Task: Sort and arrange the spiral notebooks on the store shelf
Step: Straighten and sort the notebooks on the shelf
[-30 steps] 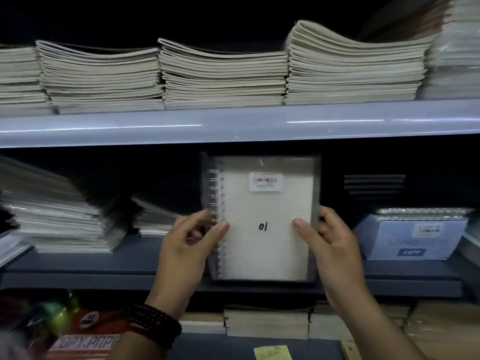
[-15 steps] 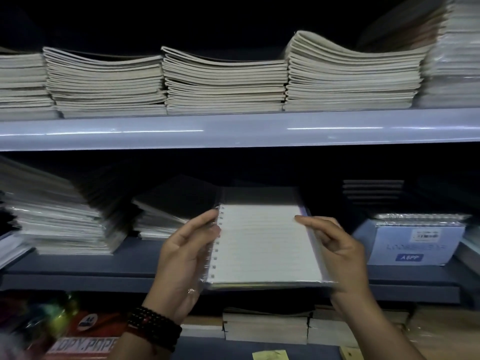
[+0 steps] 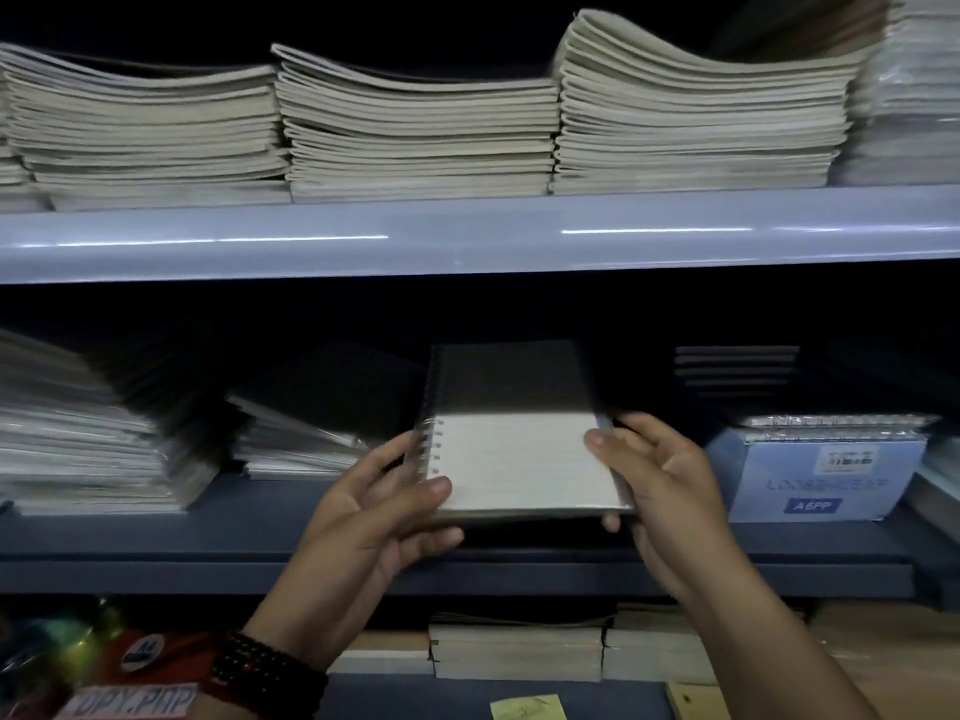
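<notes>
Right now both hands hold one notebook (image 3: pixel 519 459) over the front of the middle shelf (image 3: pixel 208 543). It lies nearly flat with its pale ruled face up — the near half lit, the far half in the shadow under the upper shelf (image 3: pixel 467 236). Its spiral (image 3: pixel 427 439) runs along the left edge. The left hand (image 3: pixel 374 517) grips that side, with the thumb lying across the near left corner on top and the other fingers curled beneath. The right hand (image 3: pixel 660 491) grips the right edge, thumb pressed on top and fingers underneath, one fingertip showing below the near right corner. Whether the notebook touches the shelf board I cannot tell; its near edge appears just above it. A dark bead bracelet (image 3: pixel 265 672) sits on the left wrist. Left of the notebook on the same shelf stands a low stack (image 3: pixel 301 433) of dark-covered books, and further left a taller, leaning pile (image 3: pixel 78 444) in clear wrap. To the right — near the right hand but apart from it — is a pale blue pack (image 3: pixel 815 475) marked A6PP, with a barcode label. The upper shelf carries cream exercise books (image 3: pixel 415 132) in sagging rows. Below the middle shelf lie tan stacks (image 3: pixel 519 652) and a yellow note (image 3: pixel 527 708).
</notes>
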### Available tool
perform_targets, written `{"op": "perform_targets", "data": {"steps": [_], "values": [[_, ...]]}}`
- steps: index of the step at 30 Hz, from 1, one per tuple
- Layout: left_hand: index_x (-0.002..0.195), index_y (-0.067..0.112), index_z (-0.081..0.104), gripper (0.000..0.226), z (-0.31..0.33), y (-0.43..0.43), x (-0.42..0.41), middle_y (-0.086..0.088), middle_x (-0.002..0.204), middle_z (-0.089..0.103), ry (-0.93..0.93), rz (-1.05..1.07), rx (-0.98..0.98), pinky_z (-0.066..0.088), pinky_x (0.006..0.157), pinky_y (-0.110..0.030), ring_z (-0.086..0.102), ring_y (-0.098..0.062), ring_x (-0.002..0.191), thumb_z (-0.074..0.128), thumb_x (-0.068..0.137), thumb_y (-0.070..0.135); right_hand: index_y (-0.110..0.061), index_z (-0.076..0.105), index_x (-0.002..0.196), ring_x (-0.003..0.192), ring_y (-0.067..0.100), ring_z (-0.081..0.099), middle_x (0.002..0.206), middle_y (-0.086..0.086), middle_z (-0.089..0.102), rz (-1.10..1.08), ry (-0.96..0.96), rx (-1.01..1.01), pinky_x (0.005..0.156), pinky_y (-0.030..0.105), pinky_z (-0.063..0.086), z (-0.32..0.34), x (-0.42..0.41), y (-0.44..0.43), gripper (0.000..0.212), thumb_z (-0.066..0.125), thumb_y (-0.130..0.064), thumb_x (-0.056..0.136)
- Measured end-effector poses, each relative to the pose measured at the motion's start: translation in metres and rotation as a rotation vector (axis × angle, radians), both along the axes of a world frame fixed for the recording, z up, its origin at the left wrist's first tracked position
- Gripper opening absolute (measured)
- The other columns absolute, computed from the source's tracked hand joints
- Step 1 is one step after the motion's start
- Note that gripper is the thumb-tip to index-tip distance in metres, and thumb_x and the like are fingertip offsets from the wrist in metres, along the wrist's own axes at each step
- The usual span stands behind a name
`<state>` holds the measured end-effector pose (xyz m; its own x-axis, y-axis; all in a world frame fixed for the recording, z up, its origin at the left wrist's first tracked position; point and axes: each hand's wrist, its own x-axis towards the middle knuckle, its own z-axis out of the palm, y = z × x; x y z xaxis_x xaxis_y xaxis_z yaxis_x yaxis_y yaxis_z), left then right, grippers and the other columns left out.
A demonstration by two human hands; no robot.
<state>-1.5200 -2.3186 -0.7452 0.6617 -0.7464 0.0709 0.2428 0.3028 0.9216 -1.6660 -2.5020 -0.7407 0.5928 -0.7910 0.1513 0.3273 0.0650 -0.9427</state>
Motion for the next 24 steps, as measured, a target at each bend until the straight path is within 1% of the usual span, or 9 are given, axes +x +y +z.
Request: {"op": "perform_targets", "data": {"steps": [5,8,11,13,15,17,20,22,24], "values": [[0.119,0.008,0.069,0.05,-0.007,-0.026,0.012,-0.005,0.105,0.077,-0.188,0.196,0.062,0.057,0.077,-0.026,0.073,-0.017,0.094,0.079,0.071,0.021,-0.005,0.068,0.078,0.065,0.012,0.065,0.064,-0.002,0.069,-0.151,0.145,-0.108,0.056,0.023,0.048,0.003,0.018,-0.031,0.011,0.071,-0.009,0.088],[0.094,0.003,0.072,0.036,-0.004,-0.038,0.025,-0.014,0.083,0.07,-0.428,0.313,0.13,0.048,0.078,-0.026,0.063,-0.011,0.081,0.076,0.082,0.036,0.001,0.071,0.076,0.07,0.02,0.065,0.06,-0.004,0.067,-0.192,0.179,-0.069,0.063,0.03,0.048,0.006,0.037,-0.046,0.014,0.071,-0.01,0.085],[0.067,0.007,0.059,0.038,-0.004,-0.053,0.038,0.005,0.05,0.054,-0.525,0.472,0.21,0.038,0.053,-0.012,0.049,0.002,0.055,0.066,0.094,0.032,-0.009,0.071,0.084,0.075,0.021,0.069,0.073,0.0,0.073,-0.076,0.18,0.063,0.067,0.03,0.052,0.009,0.05,-0.052,0.01,0.066,-0.016,0.089],[0.058,0.012,0.045,0.045,-0.007,-0.065,0.044,0.013,0.042,0.038,-0.629,0.526,0.357,0.03,0.043,-0.017,0.038,-0.002,0.043,0.058,0.098,0.028,-0.01,0.067,0.084,0.074,0.017,0.064,0.078,0.001,0.068,-0.049,0.341,0.02,0.063,0.028,0.048,0.001,0.056,-0.057,0.01,0.063,-0.017,0.091],[0.056,0.013,0.04,0.048,-0.012,-0.072,0.048,0.012,0.048,0.04,-0.655,0.553,0.465,0.03,0.047,-0.025,0.038,-0.006,0.048,0.047,0.1,0.028,-0.008,0.067,0.093,0.077,0.015,0.06,0.084,0.0,0.065,-0.027,0.499,-0.04,0.065,0.028,0.045,-0.011,0.063,-0.059,0.013,0.065,-0.021,0.09],[0.057,0.011,0.039,0.046,-0.014,-0.073,0.051,0.002,0.059,0.046,-0.625,0.593,0.535,0.032,0.054,-0.03,0.042,-0.015,0.059,0.041,0.101,0.023,-0.014,0.064,0.108,0.082,0.016,0.061,0.093,-0.002,0.062,-0.059,0.505,-0.033,0.072,0.026,0.046,-0.018,0.07,-0.064,0.024,0.068,-0.031,0.091],[0.062,0.003,0.046,0.038,-0.013,-0.074,0.055,-0.007,0.064,0.051,-0.765,0.617,0.708,0.031,0.053,-0.038,0.045,-0.025,0.06,0.048,0.099,0.015,-0.024,0.062,0.099,0.069,0.013,0.061,0.093,0.002,0.062,-0.118,0.439,-0.055,0.052,0.022,0.046,-0.017,0.072,-0.074,0.021,0.067,-0.042,0.09],[0.071,0.003,0.05,0.028,-0.015,-0.08,0.055,-0.021,0.077,0.057,-0.914,0.552,0.876,0.038,0.062,-0.036,0.053,-0.036,0.072,0.049,0.097,0.012,-0.025,0.062,0.093,0.076,0.019,0.059,0.097,0.007,0.065,-0.134,0.465,-0.092,0.058,0.026,0.046,-0.018,0.071,-0.081,0.021,0.068,-0.045,0.089],[0.073,0.005,0.05,0.024,-0.022,-0.086,0.056,-0.027,0.09,0.06,-0.995,0.467,0.967,0.042,0.072,-0.038,0.059,-0.045,0.091,0.048,0.097,0.01,-0.025,0.063,0.105,0.089,0.021,0.059,0.106,0.006,0.066,-0.126,0.477,-0.103,0.066,0.029,0.045,-0.019,0.072,-0.086,0.03,0.068,-0.049,0.087]]}}
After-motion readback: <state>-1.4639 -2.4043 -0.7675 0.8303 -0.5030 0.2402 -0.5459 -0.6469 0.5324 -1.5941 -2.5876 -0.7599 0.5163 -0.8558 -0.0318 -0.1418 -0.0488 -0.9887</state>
